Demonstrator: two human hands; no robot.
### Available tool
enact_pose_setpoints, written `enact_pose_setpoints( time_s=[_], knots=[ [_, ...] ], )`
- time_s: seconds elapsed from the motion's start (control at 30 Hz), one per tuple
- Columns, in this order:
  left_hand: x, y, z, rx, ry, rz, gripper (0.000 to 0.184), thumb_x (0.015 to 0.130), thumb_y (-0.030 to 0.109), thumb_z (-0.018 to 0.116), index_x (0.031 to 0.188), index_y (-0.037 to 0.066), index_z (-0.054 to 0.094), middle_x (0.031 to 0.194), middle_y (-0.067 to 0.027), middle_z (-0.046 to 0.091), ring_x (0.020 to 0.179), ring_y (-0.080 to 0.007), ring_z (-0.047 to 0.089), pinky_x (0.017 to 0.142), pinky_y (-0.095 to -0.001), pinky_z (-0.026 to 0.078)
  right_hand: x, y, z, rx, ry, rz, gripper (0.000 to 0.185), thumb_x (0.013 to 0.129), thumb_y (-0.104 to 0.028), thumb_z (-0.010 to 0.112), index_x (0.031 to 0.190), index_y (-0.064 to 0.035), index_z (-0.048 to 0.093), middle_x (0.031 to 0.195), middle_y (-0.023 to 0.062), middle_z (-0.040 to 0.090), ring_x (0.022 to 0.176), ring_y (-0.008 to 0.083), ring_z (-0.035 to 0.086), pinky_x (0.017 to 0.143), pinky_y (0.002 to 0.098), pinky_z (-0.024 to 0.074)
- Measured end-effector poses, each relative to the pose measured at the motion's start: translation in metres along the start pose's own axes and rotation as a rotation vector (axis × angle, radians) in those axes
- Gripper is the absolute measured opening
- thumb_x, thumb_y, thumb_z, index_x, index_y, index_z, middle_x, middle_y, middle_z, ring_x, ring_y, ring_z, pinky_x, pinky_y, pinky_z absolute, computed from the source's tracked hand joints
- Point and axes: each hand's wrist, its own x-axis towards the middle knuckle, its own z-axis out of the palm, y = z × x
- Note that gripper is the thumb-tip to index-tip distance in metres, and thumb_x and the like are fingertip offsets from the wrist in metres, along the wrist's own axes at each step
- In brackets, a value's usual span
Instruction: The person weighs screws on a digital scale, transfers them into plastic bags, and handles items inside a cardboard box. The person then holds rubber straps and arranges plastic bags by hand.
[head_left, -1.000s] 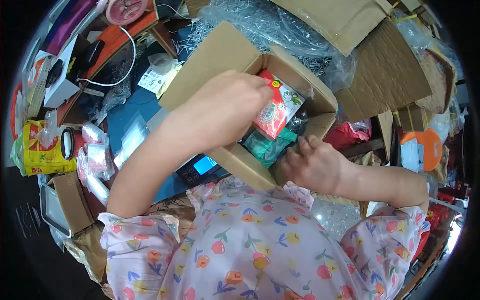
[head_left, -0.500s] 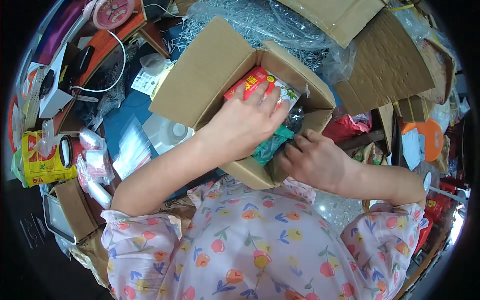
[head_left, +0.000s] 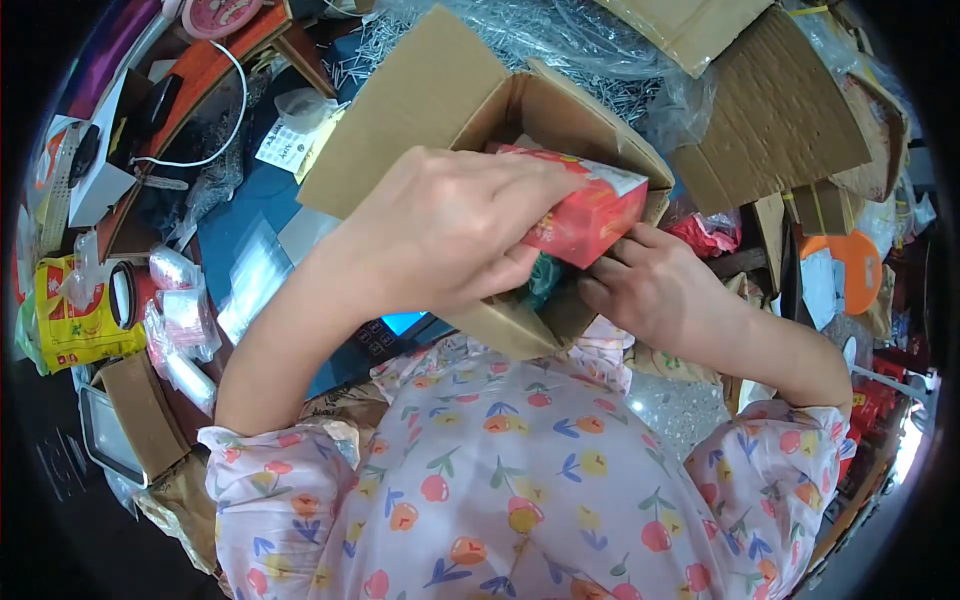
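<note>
An open cardboard box (head_left: 420, 95) stands tilted in front of me with its large flap raised at the left. My left hand (head_left: 465, 225) grips a red and white packet (head_left: 590, 215) by its left end, over the box opening. Close to the packet's lower right corner, my right hand (head_left: 655, 285) has its fingers curled at the box's near right side; its fingertips are partly hidden, and I cannot make out what they hold. Green plastic (head_left: 543, 280) shows inside the box beneath the packet.
Clear plastic with many metal nails (head_left: 620, 90) lies behind the box. Cardboard sheets (head_left: 770, 120) are at the right, and an orange object (head_left: 857, 272) beyond them. Small plastic bags (head_left: 255, 280), a scale (head_left: 378, 335) and a yellow packet (head_left: 75, 315) are at the left.
The red packet, flat in the box half a second ago, is now lifted and tilted in my left hand, farther right. The scale's lit display shows again.
</note>
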Motion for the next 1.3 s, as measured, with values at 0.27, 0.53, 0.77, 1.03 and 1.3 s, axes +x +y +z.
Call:
enact_pose_setpoints(
  time_s=[0.27,0.53,0.77,1.03,1.3],
  knots=[
    [-0.01,0.01,-0.045,-0.467,0.503,-0.429,0.044,0.075,0.0,0.066,0.117,-0.008,0.056,0.104,-0.0121,0.066,0.092,-0.0164,0.065,0.083,-0.029,0.051,0.0,0.004,-0.016,0.2,0.076,-0.022,0.014,0.071,-0.017,0.062,0.078,-0.0062,0.057,0.078,0.0052,0.059,0.08,0.0206,0.058,0.076,0.0321,0.043],
    [-0.041,0.01,-0.069,-0.463,0.785,-0.397,0.029,0.084,0.008,0.066,0.11,-0.004,0.06,0.099,-0.0158,0.067,0.089,-0.0174,0.066,0.082,-0.0297,0.051,0.032,0.028,-0.033,0.185,0.058,0.143,0.013,0.073,0.0,0.058,0.085,0.0026,0.056,0.081,0.017,0.061,0.084,0.0315,0.063,0.073,0.0401,0.0492],
    [-0.072,0.019,-0.077,-0.482,0.852,-0.449,0.028,0.088,0.007,0.059,0.111,-0.009,0.057,0.106,-0.0187,0.064,0.098,-0.0201,0.064,0.087,-0.0307,0.052,0.073,0.039,0.009,0.264,-0.1,0.329,0.029,0.076,-0.002,0.06,0.103,0.005,0.049,0.091,0.0228,0.061,0.09,0.0375,0.062,0.076,0.042,0.0514],
    [-0.098,0.019,-0.078,-0.426,0.958,-0.537,0.027,0.088,0.008,0.057,0.111,-0.008,0.056,0.11,-0.0202,0.062,0.097,-0.0215,0.066,0.086,-0.0314,0.054,0.079,0.048,0.009,0.391,-0.223,0.465,0.046,0.079,-0.018,0.068,0.111,0.0036,0.043,0.104,0.0226,0.057,0.104,0.0389,0.054,0.089,0.0444,0.0443],
    [-0.105,0.019,-0.075,-0.404,0.988,-0.62,0.028,0.087,0.008,0.06,0.111,-0.006,0.056,0.107,-0.0193,0.063,0.095,-0.0208,0.066,0.084,-0.031,0.055,0.07,0.046,0.013,0.532,-0.117,0.457,0.047,0.078,-0.02,0.07,0.111,0.001,0.044,0.103,0.0214,0.057,0.098,0.0371,0.057,0.084,0.0422,0.0455]
  ],
)
